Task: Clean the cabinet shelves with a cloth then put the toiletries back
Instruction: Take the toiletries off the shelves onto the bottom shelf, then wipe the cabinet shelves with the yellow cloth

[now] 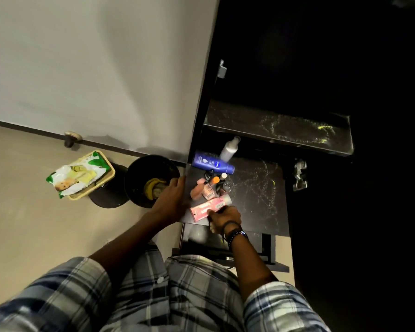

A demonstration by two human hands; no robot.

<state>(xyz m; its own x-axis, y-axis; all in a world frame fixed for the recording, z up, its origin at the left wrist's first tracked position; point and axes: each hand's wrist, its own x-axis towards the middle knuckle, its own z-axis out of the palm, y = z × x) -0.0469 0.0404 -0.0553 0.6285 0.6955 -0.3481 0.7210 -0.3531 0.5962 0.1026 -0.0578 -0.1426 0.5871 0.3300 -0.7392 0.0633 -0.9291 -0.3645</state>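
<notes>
A dark open cabinet has an upper shelf (280, 128) and a lower shelf (256, 192), both showing pale streaks. On the lower shelf's left part lie a blue lotion bottle (212, 163), a white bottle (229, 149), several small bottles (213, 183) and a pink tube (209, 207). My right hand (225, 219) holds the pink tube at its near end. My left hand (171, 201) grips the shelf's left edge. No cloth is in view.
A black bin (151, 180) with banana peel stands on the floor left of the cabinet. A yellow basket (110, 173) holding a wipes pack (76, 176) sits on a dark stool. A lower drawer (228, 245) juts out below the shelf.
</notes>
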